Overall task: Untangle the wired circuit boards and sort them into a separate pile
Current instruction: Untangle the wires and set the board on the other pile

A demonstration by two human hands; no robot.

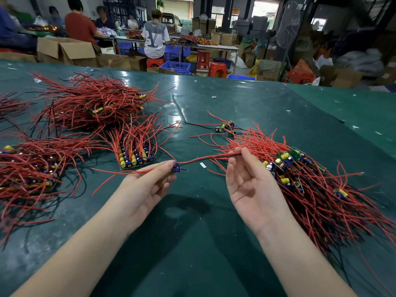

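My left hand point(147, 185) pinches one circuit board point(176, 167) above the near surface point(192, 232); my right hand point(250, 181) pinches its red wire point(214, 157). Judged light, limp-wired, snag-prone: hold the board's edges, beside the tangled pile point(310, 185) right.

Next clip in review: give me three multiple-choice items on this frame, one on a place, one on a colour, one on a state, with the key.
1. Where is the tangled pile?
A. by the right hand
B. on a stool
C. in a box

2. Most wires are:
A. blue
B. red
C. white

3. The left hand:
A. lies flat
B. pinches a small board
C. is out of view

Key: A, the tangled pile lies beside the right hand; B, the wires are red; C is wrong, B: the left hand pinches a small board.
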